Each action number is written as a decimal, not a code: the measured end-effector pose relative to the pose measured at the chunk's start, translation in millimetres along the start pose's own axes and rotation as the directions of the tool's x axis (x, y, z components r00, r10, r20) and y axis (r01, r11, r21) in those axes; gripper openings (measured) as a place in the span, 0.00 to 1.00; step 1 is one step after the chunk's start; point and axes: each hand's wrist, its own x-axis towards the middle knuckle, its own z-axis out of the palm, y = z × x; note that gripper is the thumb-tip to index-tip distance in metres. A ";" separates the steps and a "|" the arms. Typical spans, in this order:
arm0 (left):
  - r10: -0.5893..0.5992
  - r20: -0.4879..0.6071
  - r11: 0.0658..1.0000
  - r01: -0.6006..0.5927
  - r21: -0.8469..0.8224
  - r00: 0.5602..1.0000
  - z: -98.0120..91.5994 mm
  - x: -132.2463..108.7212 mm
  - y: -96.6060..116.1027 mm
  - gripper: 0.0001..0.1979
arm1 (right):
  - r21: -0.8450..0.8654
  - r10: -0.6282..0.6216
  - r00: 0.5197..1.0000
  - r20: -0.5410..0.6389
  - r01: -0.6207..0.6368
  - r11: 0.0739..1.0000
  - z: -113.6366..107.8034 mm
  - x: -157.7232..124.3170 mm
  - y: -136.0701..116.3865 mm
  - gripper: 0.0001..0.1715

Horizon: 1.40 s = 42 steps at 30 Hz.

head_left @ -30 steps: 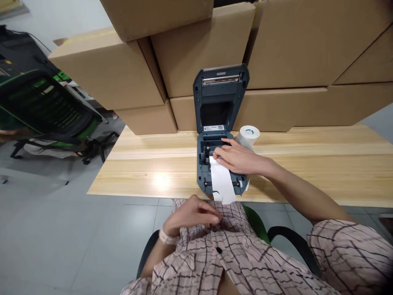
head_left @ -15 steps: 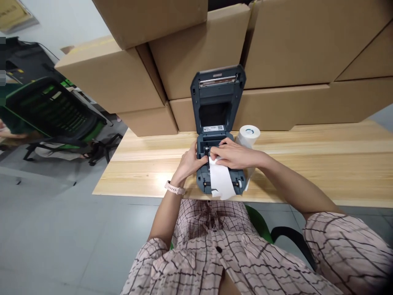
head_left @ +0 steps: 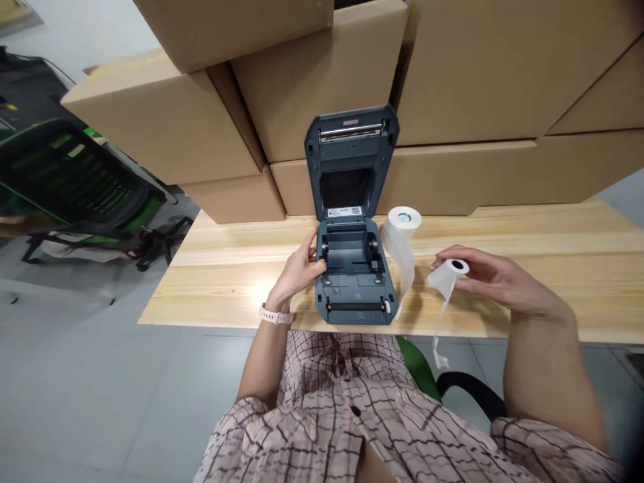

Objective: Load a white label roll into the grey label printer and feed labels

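Note:
A dark grey label printer (head_left: pixel 352 268) sits on the wooden table (head_left: pixel 528 241) with its lid standing open and its paper bay empty. My left hand (head_left: pixel 299 268) grips the printer's left side, fingers curled on its edge. My right hand (head_left: pixel 490 282) is to the right of the printer, above the table, closed on a small, nearly used-up paper roll (head_left: pixel 449 274) whose loose strip hangs down past the table edge. A fuller white paper roll (head_left: pixel 404 225) stands on the table just right of the printer, its tail trailing down.
Large cardboard boxes (head_left: pixel 477 80) are stacked along the back of the table, right behind the printer. A black and green chair (head_left: pixel 75 181) stands on the grey floor at the left. My own chair's armrest (head_left: pixel 473 389) shows below the table edge.
My right hand lifted the small paper roll out of the printer and carried it to the right. My left hand rose from my lap to the printer's left side and stays there.

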 end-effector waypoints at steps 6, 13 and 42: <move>-0.032 0.000 0.995 0.032 -0.091 0.999 0.8 1.4 -7.4 0.50 | 0.074 0.222 0.975 -0.015 -0.220 0.973 3.4 17.4 32.7 0.31; -0.023 0.051 0.997 0.026 -0.071 0.998 -1.0 1.5 1.1 0.49 | 0.015 0.052 0.998 -0.032 -0.052 0.999 -44.0 62.7 30.1 0.45; -0.037 0.043 0.983 0.044 -0.176 0.998 -4.4 3.8 -20.0 0.50 | -0.743 0.033 0.893 0.449 0.352 0.570 96.9 172.7 -85.7 0.34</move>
